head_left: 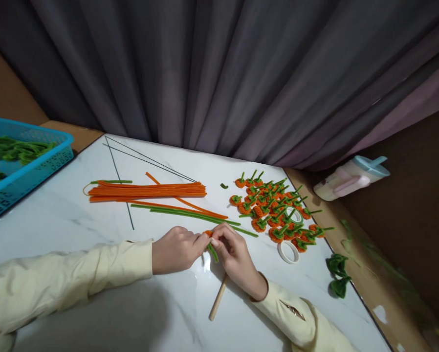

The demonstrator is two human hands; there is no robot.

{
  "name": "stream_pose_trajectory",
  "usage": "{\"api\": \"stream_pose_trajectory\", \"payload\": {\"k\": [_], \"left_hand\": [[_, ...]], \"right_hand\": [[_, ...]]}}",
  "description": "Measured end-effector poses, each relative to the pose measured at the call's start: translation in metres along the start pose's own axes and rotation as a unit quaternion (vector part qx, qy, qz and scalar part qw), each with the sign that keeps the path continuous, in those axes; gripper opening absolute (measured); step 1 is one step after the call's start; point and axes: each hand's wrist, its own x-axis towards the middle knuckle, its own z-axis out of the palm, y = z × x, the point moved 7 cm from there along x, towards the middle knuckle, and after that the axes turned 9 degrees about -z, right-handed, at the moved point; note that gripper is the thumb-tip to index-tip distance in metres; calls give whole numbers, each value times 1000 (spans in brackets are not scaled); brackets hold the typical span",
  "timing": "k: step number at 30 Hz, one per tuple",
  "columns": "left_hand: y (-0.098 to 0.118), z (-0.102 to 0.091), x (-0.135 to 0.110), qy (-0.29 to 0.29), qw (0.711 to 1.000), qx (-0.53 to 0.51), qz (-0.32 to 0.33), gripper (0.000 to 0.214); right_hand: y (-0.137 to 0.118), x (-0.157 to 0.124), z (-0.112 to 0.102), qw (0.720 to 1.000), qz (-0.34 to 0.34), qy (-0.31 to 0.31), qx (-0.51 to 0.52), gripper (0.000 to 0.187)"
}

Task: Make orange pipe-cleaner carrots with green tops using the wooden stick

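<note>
My left hand (179, 248) and my right hand (236, 256) meet over the front of the white marbled table. Between their pinched fingertips is a small orange and green pipe-cleaner pumpkin (208, 233), mostly hidden by the fingers. Its green stem (213, 253) points down toward me. A wooden stick (218, 298) lies beneath my right hand, its upper end covered. Just beyond the hands are loose green pipe cleaners (193, 213) and a bundle of orange pipe cleaners (149, 190).
Several finished pumpkins (267, 200) cluster at the right, with a white tape ring (288, 252) beside them. Green curled pieces (338, 276) sit near the right edge. A blue basket (63, 142) stands left, a tumbler (351, 178) at far right. Dark thin wires (149, 159) lie behind.
</note>
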Motion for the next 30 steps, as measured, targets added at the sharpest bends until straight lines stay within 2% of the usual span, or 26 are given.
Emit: {"api": "stream_pose_trajectory", "payload": {"k": [9, 16, 20, 25, 30], "left_hand": [[-9, 8, -2, -65, 989, -129, -40, 20], [-11, 1, -2, -9, 992, -120, -42, 24], [-8, -2, -1, 7, 994, -102, -28, 24], [-2, -5, -2, 32, 997, -70, -2, 25], [1, -8, -2, 37, 996, -82, 9, 24]], "right_hand": [[-6, 1, -2, 1000, -23, 5, 21, 18], [-10, -1, 1, 997, -4, -17, -77, 20], [-14, -2, 6, 987, -27, -48, -151, 19], [-17, -3, 8, 984, -62, -63, -156, 18], [-18, -4, 9, 984, -72, -61, -149, 19]]}}
